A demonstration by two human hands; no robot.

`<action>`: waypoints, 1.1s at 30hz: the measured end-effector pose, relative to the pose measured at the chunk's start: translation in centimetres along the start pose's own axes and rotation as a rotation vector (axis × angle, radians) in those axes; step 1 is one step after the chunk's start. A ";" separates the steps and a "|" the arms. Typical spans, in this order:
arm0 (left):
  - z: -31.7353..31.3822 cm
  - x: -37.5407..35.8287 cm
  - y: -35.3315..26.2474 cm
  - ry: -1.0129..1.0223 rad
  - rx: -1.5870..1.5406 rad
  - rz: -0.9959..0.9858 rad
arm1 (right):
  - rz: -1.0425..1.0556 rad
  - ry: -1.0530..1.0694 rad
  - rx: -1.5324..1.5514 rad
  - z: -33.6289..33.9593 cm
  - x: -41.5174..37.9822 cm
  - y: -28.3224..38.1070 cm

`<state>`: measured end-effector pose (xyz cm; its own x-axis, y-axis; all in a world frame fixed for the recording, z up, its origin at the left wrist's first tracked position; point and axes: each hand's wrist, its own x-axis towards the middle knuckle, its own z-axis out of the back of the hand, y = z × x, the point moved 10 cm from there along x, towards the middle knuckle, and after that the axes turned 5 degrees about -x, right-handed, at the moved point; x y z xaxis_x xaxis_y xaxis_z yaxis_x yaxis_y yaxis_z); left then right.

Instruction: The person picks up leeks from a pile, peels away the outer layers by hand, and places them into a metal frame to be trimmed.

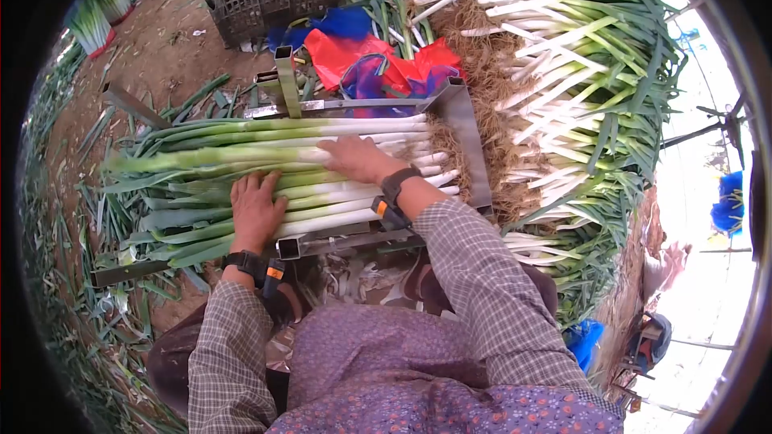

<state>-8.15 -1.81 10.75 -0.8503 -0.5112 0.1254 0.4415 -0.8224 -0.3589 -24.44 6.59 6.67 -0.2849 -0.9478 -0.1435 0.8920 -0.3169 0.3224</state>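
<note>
across an angular grey metal frame (473,137) lay a loose layer of long green-and-white leeks (338,201), apt to skew under uneven pressure.
the bare left hand (256,213) lay flat, fingers together, thumb apart; the bare right hand (366,162) curled over pale stems, whether its fingers pinched any could not be told. dragging could tangle the stringy tan roots (446,149).

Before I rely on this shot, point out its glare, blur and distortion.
Head view: wide-lens distortion, with a black, rounded border; glare washes out the far right, beyond the leek pile. Also head view: a green leek left of the hands looks smeared, perhaps by motion, while the left hand and right hand read fairly clearly.
</note>
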 end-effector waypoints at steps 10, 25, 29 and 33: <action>4.6 1.0 0.3 -0.306 -0.398 0.021 | -0.032 -0.086 -0.082 1.7 -4.4 -7.3; -4.7 4.1 2.0 0.106 0.518 -0.470 | -0.495 -0.429 0.472 22.3 -34.0 -13.0; -6.0 5.6 6.8 0.141 0.324 -0.187 | -1.118 -0.964 0.975 9.8 -58.7 -21.7; -6.3 6.3 8.5 0.212 0.200 -0.232 | -1.417 -1.015 1.124 -14.0 -73.9 -23.9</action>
<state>-11.54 -10.48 2.69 -0.9656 -0.2593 -0.0193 0.2592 -0.9537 -0.1527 -19.81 84.76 -3.52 -0.8289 0.3631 -0.4256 -0.5129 -0.1895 0.8373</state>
